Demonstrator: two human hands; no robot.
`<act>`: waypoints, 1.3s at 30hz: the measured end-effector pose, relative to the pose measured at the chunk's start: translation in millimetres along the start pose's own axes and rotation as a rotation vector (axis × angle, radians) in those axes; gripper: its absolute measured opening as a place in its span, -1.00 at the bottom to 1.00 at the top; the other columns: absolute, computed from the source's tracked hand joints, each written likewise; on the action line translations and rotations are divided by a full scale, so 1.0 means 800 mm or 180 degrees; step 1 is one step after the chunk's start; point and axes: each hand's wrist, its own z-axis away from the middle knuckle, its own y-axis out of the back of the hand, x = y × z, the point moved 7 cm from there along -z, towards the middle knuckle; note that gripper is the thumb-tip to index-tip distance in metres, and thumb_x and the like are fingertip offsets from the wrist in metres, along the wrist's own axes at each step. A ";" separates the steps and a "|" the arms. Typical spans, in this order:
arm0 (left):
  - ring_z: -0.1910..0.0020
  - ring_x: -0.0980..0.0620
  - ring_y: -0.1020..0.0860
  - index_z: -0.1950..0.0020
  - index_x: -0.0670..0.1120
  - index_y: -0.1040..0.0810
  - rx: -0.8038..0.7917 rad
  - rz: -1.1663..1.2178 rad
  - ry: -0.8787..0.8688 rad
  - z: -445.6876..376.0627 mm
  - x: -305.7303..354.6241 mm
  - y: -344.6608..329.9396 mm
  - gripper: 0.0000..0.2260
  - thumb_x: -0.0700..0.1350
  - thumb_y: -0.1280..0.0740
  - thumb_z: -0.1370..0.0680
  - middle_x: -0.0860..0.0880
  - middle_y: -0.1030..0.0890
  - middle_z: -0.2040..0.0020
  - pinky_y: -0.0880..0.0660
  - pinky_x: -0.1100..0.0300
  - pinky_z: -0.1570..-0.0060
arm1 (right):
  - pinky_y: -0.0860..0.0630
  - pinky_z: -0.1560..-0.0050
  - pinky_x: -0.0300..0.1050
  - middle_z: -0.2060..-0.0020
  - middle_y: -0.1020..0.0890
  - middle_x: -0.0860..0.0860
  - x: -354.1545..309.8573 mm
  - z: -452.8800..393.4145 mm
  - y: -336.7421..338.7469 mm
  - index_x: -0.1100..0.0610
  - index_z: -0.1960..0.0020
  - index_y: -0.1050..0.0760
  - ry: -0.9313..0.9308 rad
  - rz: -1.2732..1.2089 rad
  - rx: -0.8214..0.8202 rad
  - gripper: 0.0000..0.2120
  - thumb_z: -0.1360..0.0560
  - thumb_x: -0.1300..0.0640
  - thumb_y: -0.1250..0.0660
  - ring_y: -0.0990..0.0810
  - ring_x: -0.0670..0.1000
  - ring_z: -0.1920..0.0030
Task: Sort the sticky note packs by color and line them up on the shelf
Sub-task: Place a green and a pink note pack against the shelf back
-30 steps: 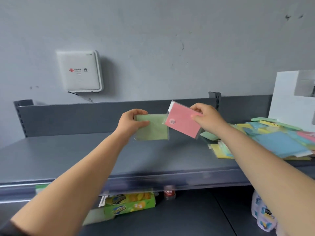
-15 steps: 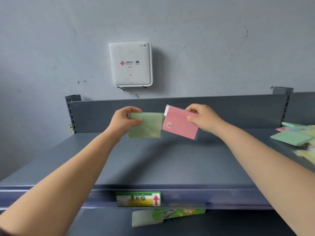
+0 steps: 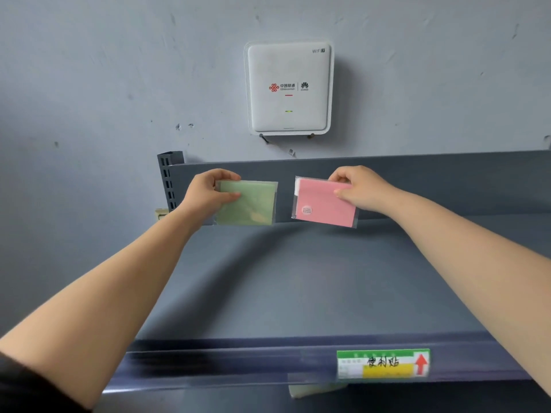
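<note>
Left hand (image 3: 208, 193) pinches a green pack (image 3: 249, 204), right hand (image 3: 359, 189) a pink pack (image 3: 325, 205), both perhaps touching the shelf (image 3: 298, 278).

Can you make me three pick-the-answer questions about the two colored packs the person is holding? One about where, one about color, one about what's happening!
1. Where is the green plastic-wrapped sticky note pack?
A. Lying on the grey metal shelf
B. Left of the pink plastic-wrapped sticky note pack
C. On the floor

2. Which colour does the right hand hold?
A. Pink
B. Blue
C. Yellow

3. Are the two packs touching?
A. Yes, overlapping
B. Yes, stacked
C. No, a gap

Answers: 1 B, held by the left hand beside the pink. 2 A, its fingers pinch pink. 3 C, the shelf's back panel shows between them.
</note>
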 end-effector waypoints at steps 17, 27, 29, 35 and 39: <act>0.04 0.04 -0.47 -0.06 -0.12 -0.54 -0.0450 -0.1564 -0.0483 -0.059 -0.073 0.018 -0.74 -0.20 -0.47 -0.41 0.02 -0.53 0.02 -0.31 0.26 0.08 | -0.35 -0.27 0.09 0.05 -0.50 -0.10 0.003 -0.067 -0.067 0.05 -0.06 -0.50 -0.0122 0.0460 -0.0209 -0.76 -0.48 0.29 -0.21 -0.49 0.05 -0.14; -0.03 -0.10 -0.50 -0.14 -0.08 -0.47 -0.0593 -0.2414 -0.0763 -0.074 -0.076 0.003 -0.71 -0.08 -0.41 -0.46 -0.01 -0.51 -0.11 -0.44 0.06 0.05 | -0.22 -0.25 -0.06 0.04 -0.53 -0.05 0.013 -0.069 -0.075 0.09 -0.09 -0.43 -0.0030 0.0692 0.0083 -0.84 -0.52 0.21 -0.25 -0.50 0.02 -0.06; 0.01 -0.11 -0.50 -0.14 -0.09 -0.47 -0.0603 -0.2465 -0.0837 -0.075 -0.076 0.001 -0.70 -0.07 -0.42 -0.46 -0.03 -0.48 -0.10 -0.45 0.05 0.07 | -0.21 -0.25 -0.06 -0.02 -0.57 -0.03 0.014 -0.069 -0.078 0.09 -0.09 -0.43 0.0011 0.0846 0.0120 -0.85 -0.52 0.19 -0.25 -0.51 0.05 -0.10; -0.11 -0.02 -0.45 -0.20 -0.03 -0.46 -0.0418 -0.2885 -0.1105 -0.076 -0.069 0.000 -0.68 0.02 -0.38 -0.49 0.01 -0.48 -0.11 -0.33 0.17 0.19 | -0.25 -0.23 -0.01 -0.11 -0.53 -0.01 0.006 -0.071 -0.081 0.09 -0.14 -0.42 0.0192 0.1328 0.0331 -0.83 -0.54 0.16 -0.24 -0.48 0.05 -0.15; -0.16 0.01 -0.40 -0.20 -0.03 -0.46 -0.0373 -0.2978 -0.1178 -0.076 -0.068 -0.001 -0.67 0.03 -0.38 -0.49 0.00 -0.48 -0.10 -0.32 0.17 0.22 | -0.29 -0.20 0.00 -0.12 -0.52 0.02 0.002 -0.072 -0.084 0.10 -0.16 -0.42 0.0231 0.1572 0.0402 -0.81 -0.55 0.14 -0.24 -0.44 0.08 -0.17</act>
